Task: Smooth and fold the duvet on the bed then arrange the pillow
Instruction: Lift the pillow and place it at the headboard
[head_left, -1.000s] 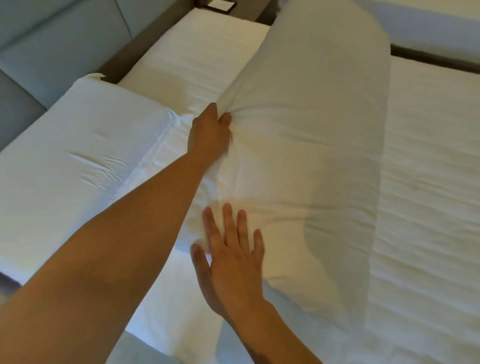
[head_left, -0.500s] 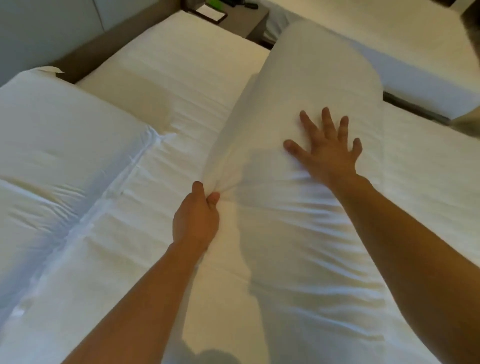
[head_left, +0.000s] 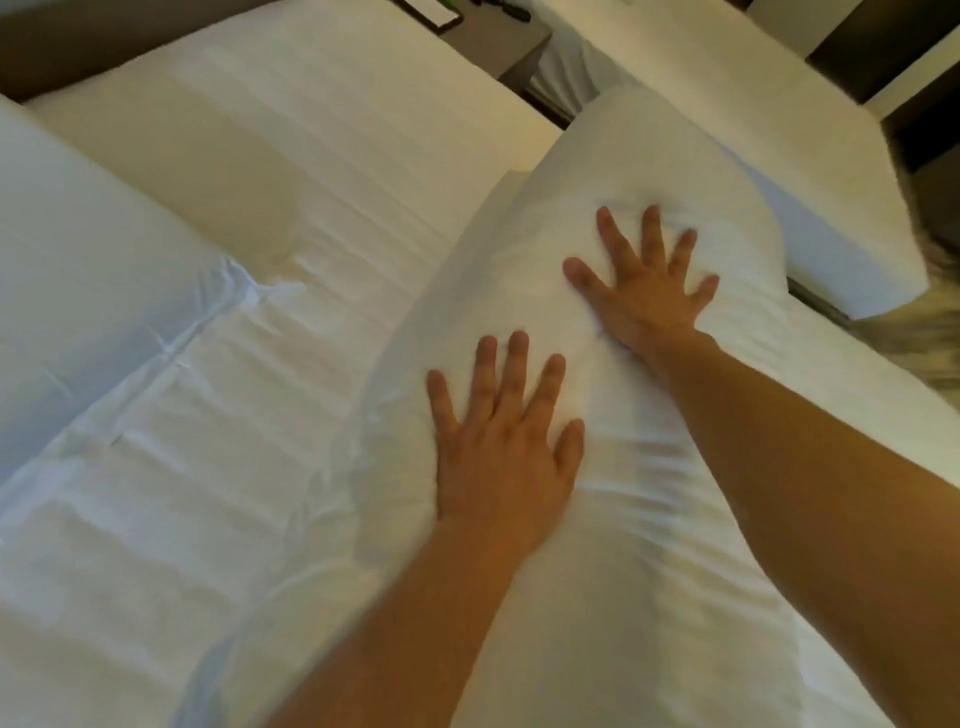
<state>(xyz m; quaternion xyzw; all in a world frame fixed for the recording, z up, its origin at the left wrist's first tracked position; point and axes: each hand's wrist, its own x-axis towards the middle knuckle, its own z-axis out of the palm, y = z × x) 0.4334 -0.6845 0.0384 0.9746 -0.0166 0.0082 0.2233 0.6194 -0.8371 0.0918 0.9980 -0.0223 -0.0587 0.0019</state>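
— What's different from a moment ago?

— The left hand (head_left: 501, 441). Half a second back it had the near edge of the duvet (head_left: 639, 150) bunched in a pinch. It has let go, and now it lies flat on top of the duvet, fingers straight and spread, gripping nothing.

— And the right hand (head_left: 644, 291)?

— Flat as well, as it was before, palm down and fingers fanned. It is farther along the duvet than the left hand and presses a shallow dent into the padding. Neither hand has hold of anything.

— So where is the duvet now?

— It lies as a thick folded band across the bed (head_left: 311, 130), running away from the person. It stood taller and rounder earlier; under both palms it sits lower.

— What does that say about the task?

— My reading is that the folding is done or nearly so, and this is the smoothing part. Creases show on the duvet's near stretch, between the forearms, so some flattening is probably left.

— The pillow (head_left: 88, 249)?

— Left of the duvet and well apart from it, with a strip of bare sheet between. No hand is on it, so arranging it is not yet begun.

— Anything else?

— A second bed (head_left: 769, 135) beyond the duvet's far end, to the right.
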